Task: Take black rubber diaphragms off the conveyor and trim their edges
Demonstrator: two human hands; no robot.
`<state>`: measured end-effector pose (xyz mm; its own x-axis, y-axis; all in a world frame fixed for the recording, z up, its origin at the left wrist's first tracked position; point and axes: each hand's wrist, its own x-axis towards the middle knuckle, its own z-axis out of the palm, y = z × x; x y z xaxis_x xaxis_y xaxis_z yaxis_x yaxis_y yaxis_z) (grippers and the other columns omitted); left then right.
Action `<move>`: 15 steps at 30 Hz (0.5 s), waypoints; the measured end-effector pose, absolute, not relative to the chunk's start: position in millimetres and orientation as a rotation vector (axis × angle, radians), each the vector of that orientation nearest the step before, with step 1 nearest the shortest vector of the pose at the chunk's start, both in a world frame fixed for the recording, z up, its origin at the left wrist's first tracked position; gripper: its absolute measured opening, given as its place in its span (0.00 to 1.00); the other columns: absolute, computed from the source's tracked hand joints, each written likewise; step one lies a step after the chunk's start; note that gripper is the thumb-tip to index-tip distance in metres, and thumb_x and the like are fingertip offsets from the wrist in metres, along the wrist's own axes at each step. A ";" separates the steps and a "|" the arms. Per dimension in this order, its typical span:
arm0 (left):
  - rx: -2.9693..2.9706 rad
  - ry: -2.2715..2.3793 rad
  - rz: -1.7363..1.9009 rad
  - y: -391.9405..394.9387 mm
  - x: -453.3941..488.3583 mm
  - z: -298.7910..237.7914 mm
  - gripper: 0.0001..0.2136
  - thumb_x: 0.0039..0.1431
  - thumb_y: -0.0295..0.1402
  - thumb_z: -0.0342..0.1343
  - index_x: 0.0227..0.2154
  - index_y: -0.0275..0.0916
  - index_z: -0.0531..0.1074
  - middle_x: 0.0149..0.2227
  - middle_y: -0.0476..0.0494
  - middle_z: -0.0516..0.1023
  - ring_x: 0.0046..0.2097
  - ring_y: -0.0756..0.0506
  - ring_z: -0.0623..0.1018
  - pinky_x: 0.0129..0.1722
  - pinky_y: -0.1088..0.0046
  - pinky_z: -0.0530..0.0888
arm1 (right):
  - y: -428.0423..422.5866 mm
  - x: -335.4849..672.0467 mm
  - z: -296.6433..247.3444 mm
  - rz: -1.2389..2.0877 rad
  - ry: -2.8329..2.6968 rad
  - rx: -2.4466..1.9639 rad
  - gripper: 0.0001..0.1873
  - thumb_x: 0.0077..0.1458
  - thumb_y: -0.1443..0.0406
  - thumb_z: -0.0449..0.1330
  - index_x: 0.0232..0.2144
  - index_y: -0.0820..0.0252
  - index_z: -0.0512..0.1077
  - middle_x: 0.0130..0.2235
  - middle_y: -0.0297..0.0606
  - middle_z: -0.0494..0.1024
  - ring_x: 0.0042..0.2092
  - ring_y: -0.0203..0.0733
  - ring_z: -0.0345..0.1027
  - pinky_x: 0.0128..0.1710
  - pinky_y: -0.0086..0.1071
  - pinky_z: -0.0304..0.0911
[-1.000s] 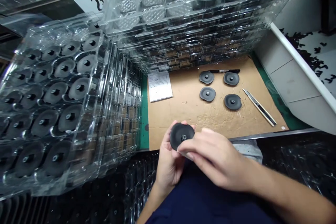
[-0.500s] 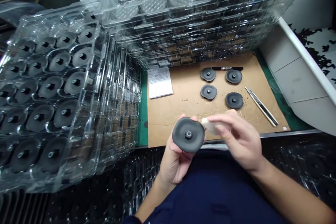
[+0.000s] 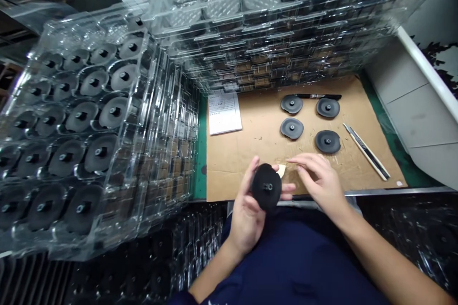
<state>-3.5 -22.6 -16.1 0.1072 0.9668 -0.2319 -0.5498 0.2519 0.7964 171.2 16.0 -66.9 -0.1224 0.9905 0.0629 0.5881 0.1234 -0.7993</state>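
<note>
cardboard mat [image 3: 255, 153] | clear tray stacks [image 3: 272, 43] behind | left hand [image 3: 246, 215] grips disc [image 3: 266, 187] | right hand [image 3: 322, 186] unclear

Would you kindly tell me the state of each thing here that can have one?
left hand, closed round the black disc
right hand, fingers stretched out, grip unclear
four loose discs, lying flat on the cardboard
left tray stack, top tray mostly filled with discs
rear tray stack, top pockets mostly empty
marker, lying flat

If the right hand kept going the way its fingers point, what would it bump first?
Probably the small pale piece beside the black round disc that the left hand holds, though depth is unclear.
</note>
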 end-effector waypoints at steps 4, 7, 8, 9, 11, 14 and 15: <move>1.412 1.057 1.280 -17.4 -5.0 -30.0 0.41 0.41 0.23 0.66 0.57 0.54 0.54 0.52 0.41 0.71 0.52 0.38 0.71 0.52 0.55 0.65 | 9.1 170.5 -59.3 0.867 -1.730 -1.578 0.11 0.57 0.68 0.53 0.39 0.55 0.74 0.40 0.37 0.76 0.43 0.42 0.67 0.47 0.41 0.58; 1.605 1.068 1.231 -12.7 -7.6 -32.5 0.52 0.39 0.18 0.65 0.61 0.56 0.41 0.52 0.41 0.70 0.52 0.39 0.71 0.52 0.55 0.65 | 2.7 168.6 -49.2 0.990 -1.567 -1.548 0.11 0.57 0.66 0.54 0.42 0.55 0.72 0.41 0.37 0.75 0.42 0.40 0.67 0.43 0.37 0.61; 1.629 1.060 1.216 -12.2 -8.5 -31.9 0.53 0.40 0.18 0.65 0.61 0.56 0.38 0.52 0.41 0.70 0.52 0.39 0.70 0.51 0.56 0.65 | 1.2 168.8 -43.8 1.015 -1.508 -1.517 0.11 0.58 0.66 0.55 0.43 0.55 0.72 0.40 0.37 0.75 0.42 0.39 0.67 0.42 0.36 0.62; 1.637 1.053 1.198 -12.5 -9.4 -30.9 0.54 0.40 0.18 0.65 0.61 0.57 0.37 0.52 0.41 0.69 0.53 0.40 0.70 0.52 0.57 0.65 | 0.2 169.4 -37.5 1.023 -1.472 -1.472 0.11 0.57 0.67 0.55 0.44 0.54 0.71 0.40 0.37 0.74 0.41 0.39 0.67 0.42 0.35 0.62; 1.588 1.050 1.173 -14.8 -10.8 -28.6 0.53 0.40 0.19 0.66 0.62 0.56 0.36 0.52 0.41 0.69 0.53 0.39 0.70 0.52 0.57 0.64 | 0.2 172.1 -23.7 1.034 -1.507 -1.355 0.13 0.56 0.68 0.57 0.45 0.53 0.71 0.38 0.36 0.75 0.40 0.39 0.66 0.41 0.35 0.62; 1.389 1.045 1.145 -20.1 -12.4 -25.6 0.49 0.44 0.23 0.65 0.62 0.51 0.38 0.51 0.40 0.70 0.53 0.38 0.70 0.53 0.56 0.63 | 5.5 177.1 -4.2 1.221 -1.670 -1.186 0.13 0.55 0.67 0.59 0.44 0.52 0.72 0.35 0.36 0.76 0.38 0.38 0.67 0.39 0.34 0.64; 1.327 1.040 1.123 -21.6 -12.9 -24.6 0.47 0.46 0.25 0.64 0.62 0.50 0.38 0.50 0.39 0.70 0.52 0.38 0.70 0.54 0.56 0.63 | 8.3 178.3 1.1 1.320 -1.698 -1.157 0.12 0.55 0.66 0.59 0.43 0.53 0.73 0.35 0.36 0.76 0.37 0.38 0.67 0.38 0.34 0.65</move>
